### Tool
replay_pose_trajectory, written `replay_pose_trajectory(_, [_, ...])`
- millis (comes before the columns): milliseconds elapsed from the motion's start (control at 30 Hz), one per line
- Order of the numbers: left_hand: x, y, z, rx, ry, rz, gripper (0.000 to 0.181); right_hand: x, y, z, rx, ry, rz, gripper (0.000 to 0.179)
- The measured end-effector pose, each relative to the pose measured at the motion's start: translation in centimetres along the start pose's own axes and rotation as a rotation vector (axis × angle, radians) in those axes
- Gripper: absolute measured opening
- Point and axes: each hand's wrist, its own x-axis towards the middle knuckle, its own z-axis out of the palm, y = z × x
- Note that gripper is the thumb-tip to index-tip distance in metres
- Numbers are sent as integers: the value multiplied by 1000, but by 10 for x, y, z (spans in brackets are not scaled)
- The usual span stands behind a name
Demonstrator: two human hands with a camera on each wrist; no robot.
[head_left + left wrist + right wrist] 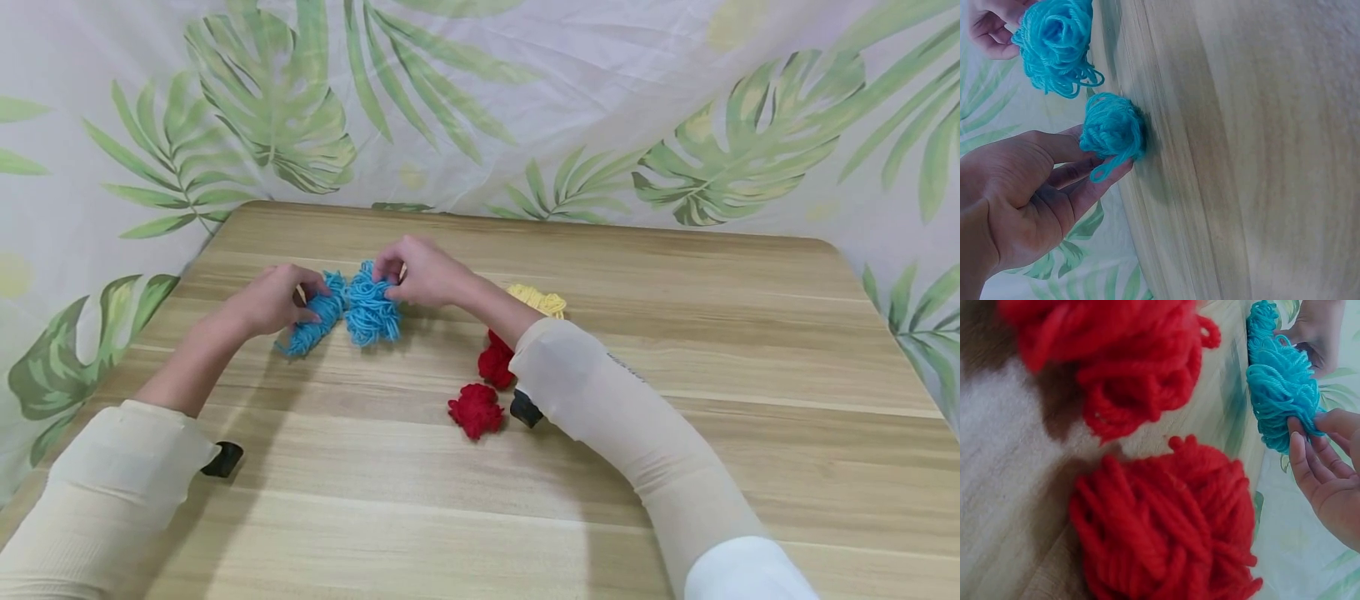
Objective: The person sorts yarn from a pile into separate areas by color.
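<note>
Two bundles of blue yarn lie side by side on the far left of the wooden table. My left hand (270, 300) grips the slimmer left bundle (313, 327) between thumb and fingers; the left wrist view shows its looped end (1113, 131) pinched there. The fuller right bundle (372, 315) is pinched at its upper edge by my right hand (427, 273). In the right wrist view, thumb and fingers close on loose strands of this blue yarn (1282, 394). The inner ends of both bundles meet or overlap in the head view.
Right of the blue yarn, two red yarn bundles, one nearer (476, 410) and one partly behind my right forearm (495, 362), lie on the table (360, 517). A yellow yarn bundle (538, 298) sits beyond that forearm. A leaf-print cloth (450, 100) hangs along the back edge.
</note>
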Motion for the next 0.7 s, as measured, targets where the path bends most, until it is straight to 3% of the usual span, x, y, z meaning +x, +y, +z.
replay_pose_trajectory(700, [0, -1, 0, 2, -4, 7, 27, 15, -3, 13, 18, -49, 88, 13])
